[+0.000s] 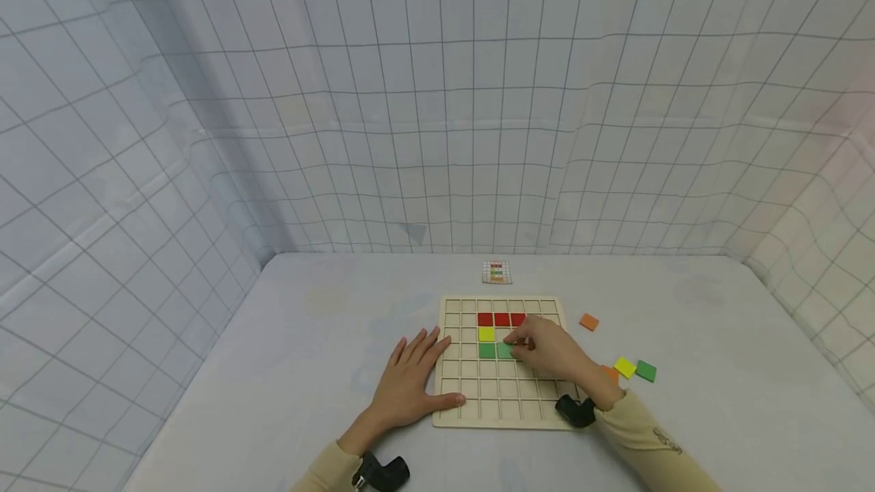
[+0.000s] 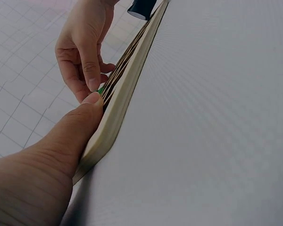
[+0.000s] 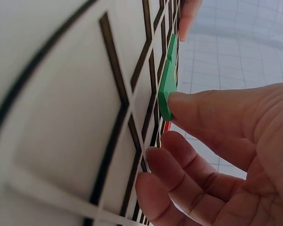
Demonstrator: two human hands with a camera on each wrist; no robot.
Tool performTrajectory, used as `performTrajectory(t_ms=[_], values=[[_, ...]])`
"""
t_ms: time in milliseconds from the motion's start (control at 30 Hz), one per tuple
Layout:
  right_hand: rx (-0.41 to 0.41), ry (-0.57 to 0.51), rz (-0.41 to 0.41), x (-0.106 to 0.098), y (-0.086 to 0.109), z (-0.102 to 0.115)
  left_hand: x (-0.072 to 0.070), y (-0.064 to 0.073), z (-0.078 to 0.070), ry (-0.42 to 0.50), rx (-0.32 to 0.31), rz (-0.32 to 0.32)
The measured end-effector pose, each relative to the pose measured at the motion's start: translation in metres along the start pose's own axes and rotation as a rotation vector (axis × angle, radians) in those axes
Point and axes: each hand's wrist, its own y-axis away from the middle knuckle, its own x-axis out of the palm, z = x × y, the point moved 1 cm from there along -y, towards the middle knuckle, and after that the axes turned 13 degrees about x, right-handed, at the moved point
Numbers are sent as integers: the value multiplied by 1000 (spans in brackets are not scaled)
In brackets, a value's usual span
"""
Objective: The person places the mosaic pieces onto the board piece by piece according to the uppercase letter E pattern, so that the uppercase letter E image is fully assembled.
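A pale wooden grid board (image 1: 478, 408) lies on the table. Three red tiles (image 1: 502, 320) stand in a row in its upper part, with one yellow tile (image 1: 486, 334) below the leftmost and a green tile (image 1: 487, 351) under that. Thumb and forefinger of my right hand (image 1: 550, 348) pinch a second green tile (image 3: 167, 89) at its edge, right beside the first green one. My left hand (image 1: 405, 386) lies with straight, spread fingers along the board's left side, thumb (image 2: 80, 122) on the lower left rim.
Right of the board lie a loose orange tile (image 1: 589, 322), a yellow tile (image 1: 625, 367) and a green tile (image 1: 645, 370); another orange tile (image 1: 611, 375) is partly hidden by the right wrist. Behind the board is a small card (image 1: 497, 272) with a coloured grid pattern. Grid-lined white cloth (image 1: 437, 135) hangs around.
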Motion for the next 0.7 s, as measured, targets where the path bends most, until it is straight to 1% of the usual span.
performTrajectory(t_ms=[300,533,700], values=[[9,19,13,1,0,-1,0,0,0,3,-2,-2],[-15,62,13,1,0,-1,1,0,1,-7,14,-14],[-44,73,15,-1,1,-1,2,1,1,-10,11,-12]])
